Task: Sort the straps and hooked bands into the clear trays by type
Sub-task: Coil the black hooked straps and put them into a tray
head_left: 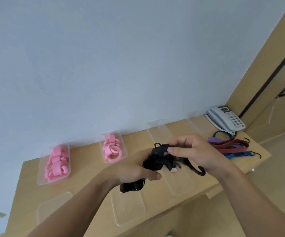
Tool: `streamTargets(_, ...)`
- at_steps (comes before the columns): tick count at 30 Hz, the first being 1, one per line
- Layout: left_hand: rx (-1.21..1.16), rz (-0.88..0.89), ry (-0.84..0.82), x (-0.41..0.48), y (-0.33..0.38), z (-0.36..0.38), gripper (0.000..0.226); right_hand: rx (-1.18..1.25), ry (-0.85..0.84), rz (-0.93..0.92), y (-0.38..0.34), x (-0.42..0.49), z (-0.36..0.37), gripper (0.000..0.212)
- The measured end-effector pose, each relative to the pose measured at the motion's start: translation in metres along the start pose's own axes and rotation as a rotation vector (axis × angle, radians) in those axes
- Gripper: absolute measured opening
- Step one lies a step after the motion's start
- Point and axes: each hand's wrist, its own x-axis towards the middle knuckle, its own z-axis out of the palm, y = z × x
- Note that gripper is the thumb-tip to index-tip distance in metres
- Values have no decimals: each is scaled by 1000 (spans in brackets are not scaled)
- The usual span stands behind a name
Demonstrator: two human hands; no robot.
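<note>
The left hand (pixel 134 170) curls its fingers round a tangled bundle of black hooked bands (pixel 157 158) and holds it above the wooden table (pixel 90 171). The right hand (pixel 194 153) meets it from three o'clock, thumb and forefinger pinching the top end of the bundle. A black hook (pixel 198 171) hangs free at four o'clock from the bundle, under the right palm. More black band dangles below the left hand at six o'clock.

Under the hands lies a clear tray (pixel 181 187), and a second clear tray (pixel 128 211) sits at six o'clock, nearer the table edge. At nine o'clock, close by, a small tray (pixel 121 136) holds pink straps (pixel 111 149). Farther out the same way, a larger tray (pixel 42 179) holds more pink strap loops (pixel 56 166). At three o'clock lies a loose pile of purple, red and blue hooked bands (pixel 229 146), with a telephone (pixel 225 118) beyond it at two o'clock.
</note>
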Motion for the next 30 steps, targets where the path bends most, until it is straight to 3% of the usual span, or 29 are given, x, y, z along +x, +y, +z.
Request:
streamTargets(5,74,86,-234,33,37,36,67,129,43,-106,-10,-42,-29,16)
streamTargets(8,28,113,-349,54,50,56,57,267,67,-115,-15,-65,-45,15)
streamTargets(12,-10,96,-343,77,68,80,67,389,66,-168,-17,-80,-69,36)
streamTargets(14,6,114,-315,86,75,89,51,439,69,-193,-19,-84,-81,28)
streamTargets(17,-76,176,-182,94,90,98,14,460,85,-202,-17,-82,-102,22)
streamTargets(20,-222,230,82,103,94,100,27,340,155,-150,-22,-74,-112,23)
streamTargets(23,-224,227,288,107,94,105,14,419,161,-149,-21,-67,-114,26)
streamTargets(28,-253,111,503,106,86,114,17,632,15,-176,-3,-51,-126,24)
streamTargets(30,-295,68,553,105,85,114,13,581,-31,-206,5,-43,-128,28)
